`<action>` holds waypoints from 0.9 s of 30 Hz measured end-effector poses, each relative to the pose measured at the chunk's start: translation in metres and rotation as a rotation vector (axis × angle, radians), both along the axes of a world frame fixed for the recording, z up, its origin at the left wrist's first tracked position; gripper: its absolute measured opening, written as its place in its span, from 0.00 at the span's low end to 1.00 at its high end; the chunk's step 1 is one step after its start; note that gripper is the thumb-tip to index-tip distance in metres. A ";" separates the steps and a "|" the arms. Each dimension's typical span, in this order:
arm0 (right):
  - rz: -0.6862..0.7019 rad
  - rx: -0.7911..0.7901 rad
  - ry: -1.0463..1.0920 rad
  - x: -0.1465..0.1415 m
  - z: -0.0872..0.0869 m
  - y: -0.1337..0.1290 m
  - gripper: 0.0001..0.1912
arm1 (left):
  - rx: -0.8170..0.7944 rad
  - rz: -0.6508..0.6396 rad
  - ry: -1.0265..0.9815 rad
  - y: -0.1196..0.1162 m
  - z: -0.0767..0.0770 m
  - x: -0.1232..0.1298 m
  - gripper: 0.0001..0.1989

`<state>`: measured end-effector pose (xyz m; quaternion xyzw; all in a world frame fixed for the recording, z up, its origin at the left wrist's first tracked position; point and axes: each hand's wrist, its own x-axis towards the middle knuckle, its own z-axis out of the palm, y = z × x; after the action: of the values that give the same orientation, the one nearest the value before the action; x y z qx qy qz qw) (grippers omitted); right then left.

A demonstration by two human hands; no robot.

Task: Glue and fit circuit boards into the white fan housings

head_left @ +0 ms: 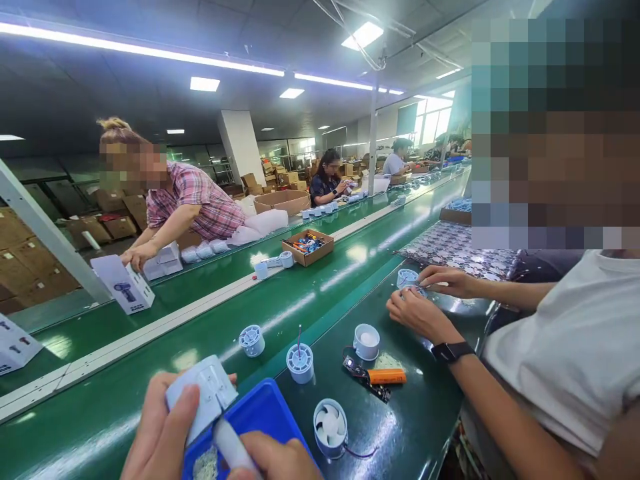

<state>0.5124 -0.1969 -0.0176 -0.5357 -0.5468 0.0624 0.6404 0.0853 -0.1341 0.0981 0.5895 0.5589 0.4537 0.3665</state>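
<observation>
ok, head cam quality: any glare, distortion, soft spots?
Head view: bright ceiling lights, glare on the green conveyor belt and dark green workbench; white post at image left leans steeply, probably wide-angle distortion or camera tilt; pale blue casing in the left hand fairly sharp; far background softer; upper right block-pixelated.

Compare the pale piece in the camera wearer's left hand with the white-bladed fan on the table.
The pale piece is held in the left hand; the fan rests on the table. The piece shows a flat, angular face, while the fan is round. A thin wire trails from the fan; none shows on the piece. Both look pale blue-white.
</observation>
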 end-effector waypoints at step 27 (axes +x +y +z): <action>0.234 -0.217 0.225 -0.097 0.011 -0.032 0.23 | 0.351 -1.012 0.619 -0.016 -0.037 0.075 0.06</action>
<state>0.4155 -0.2286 -0.0068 -0.5239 -0.5203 0.2546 0.6245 0.1599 -0.1501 0.0609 0.9373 0.2076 0.1166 0.2546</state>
